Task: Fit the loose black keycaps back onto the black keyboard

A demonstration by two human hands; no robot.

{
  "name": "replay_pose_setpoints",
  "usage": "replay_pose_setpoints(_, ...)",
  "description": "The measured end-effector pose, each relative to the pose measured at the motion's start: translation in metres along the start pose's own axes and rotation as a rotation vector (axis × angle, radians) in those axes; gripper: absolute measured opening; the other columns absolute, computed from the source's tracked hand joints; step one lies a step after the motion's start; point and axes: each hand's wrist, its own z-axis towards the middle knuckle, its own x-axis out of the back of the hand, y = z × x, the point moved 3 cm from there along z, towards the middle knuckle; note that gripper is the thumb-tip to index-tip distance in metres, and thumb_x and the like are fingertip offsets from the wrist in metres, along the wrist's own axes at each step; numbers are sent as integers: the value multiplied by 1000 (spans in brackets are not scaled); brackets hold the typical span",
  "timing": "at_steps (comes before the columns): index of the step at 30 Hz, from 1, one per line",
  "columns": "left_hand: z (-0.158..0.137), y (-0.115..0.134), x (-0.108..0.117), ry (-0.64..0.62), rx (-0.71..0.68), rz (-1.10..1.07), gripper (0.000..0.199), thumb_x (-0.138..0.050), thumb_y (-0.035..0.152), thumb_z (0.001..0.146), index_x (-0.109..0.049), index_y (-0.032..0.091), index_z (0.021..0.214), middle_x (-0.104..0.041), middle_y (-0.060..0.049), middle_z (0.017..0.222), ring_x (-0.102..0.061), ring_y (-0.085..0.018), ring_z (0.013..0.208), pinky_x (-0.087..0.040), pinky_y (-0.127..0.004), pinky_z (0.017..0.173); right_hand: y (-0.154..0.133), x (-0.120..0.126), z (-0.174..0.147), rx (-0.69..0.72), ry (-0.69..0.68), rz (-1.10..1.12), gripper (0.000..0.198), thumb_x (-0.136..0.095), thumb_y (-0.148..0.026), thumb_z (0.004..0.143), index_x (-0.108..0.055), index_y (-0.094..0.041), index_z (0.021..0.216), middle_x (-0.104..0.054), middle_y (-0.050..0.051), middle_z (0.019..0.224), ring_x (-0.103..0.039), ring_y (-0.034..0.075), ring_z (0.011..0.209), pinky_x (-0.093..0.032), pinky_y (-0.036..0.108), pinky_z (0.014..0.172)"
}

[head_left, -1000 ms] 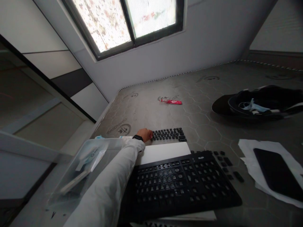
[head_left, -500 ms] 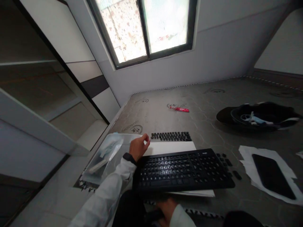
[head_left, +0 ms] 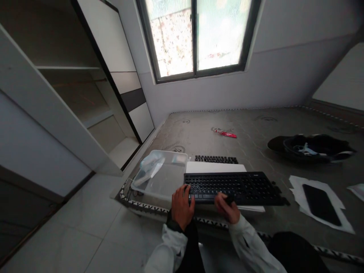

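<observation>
A black keyboard [head_left: 256,189] with bare key sockets over much of it lies on a white, flat, box-like thing [head_left: 213,167]. My left hand [head_left: 182,206] rests at its front left corner, fingers stretched out onto the board. My right hand [head_left: 229,210] is closed around a small black object [head_left: 229,199] at the keyboard's front edge; its kind is hard to make out. Rows of loose black keycaps [head_left: 216,159] lie behind the white thing. More dark keycaps [head_left: 275,188] lie at the keyboard's right end.
On the left stands a clear plastic tray [head_left: 167,182] with a plastic bag in it. A red packet [head_left: 226,133] lies farther back on the grey mattress [head_left: 196,129]. To the right are a black cap [head_left: 313,148] and a phone [head_left: 321,204] on white paper.
My left hand has come back from behind the keyboard to its front left corner. My right hand has risen from below the edge to the keyboard's front. The view has shifted.
</observation>
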Motion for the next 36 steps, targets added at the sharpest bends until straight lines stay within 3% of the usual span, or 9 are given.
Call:
replay_pose_setpoints(2, 4, -1, 0, -23, -31, 1, 42, -50, 29, 89, -50, 26, 131, -52, -8, 134, -49, -24, 122, -42, -45, 102, -15, -14, 14, 62, -28, 190, 54, -66, -66, 68, -37, -23, 52, -28, -6, 42, -26, 10, 43, -26, 25, 44)
replay_pose_setpoints(7, 6, -3, -3, -58, -90, -22, 48, -50, 32, 90, -45, 27, 137, -46, -8, 142, -43, -26, 128, -38, -48, 105, -27, -42, 51, 50, 47, 435, 51, -67, -56, 73, -34, -22, 54, -26, -7, 42, -26, 8, 42, -24, 21, 41)
replay_pose_setpoints(11, 6, -1, -8, -77, -134, -31, 49, -50, 36, 90, -43, 30, 138, -40, -6, 147, -38, -25, 133, -36, -47, 107, -15, -54, 72, -13, 76, 426, 52, -62, -58, 78, -35, -21, 53, -26, -7, 41, -25, 7, 39, -25, 21, 39)
replay_pose_setpoints(16, 9, -2, -12, -80, -117, -55, 46, -52, 39, 89, -50, 28, 133, -42, -8, 144, -39, -27, 131, -36, -49, 106, 1, -59, 86, -27, 103, 400, 54, -57, -61, 80, -33, -22, 53, -24, -8, 41, -23, 7, 38, -25, 21, 37)
replay_pose_setpoints(36, 10, -3, -10, -82, -105, -85, 48, -54, 39, 86, -48, 25, 132, -43, -9, 143, -40, -27, 130, -34, -48, 107, 24, -66, 101, -66, 93, 335, 53, -60, -59, 78, -31, -23, 53, -27, -9, 36, -21, 5, 35, -19, 21, 35)
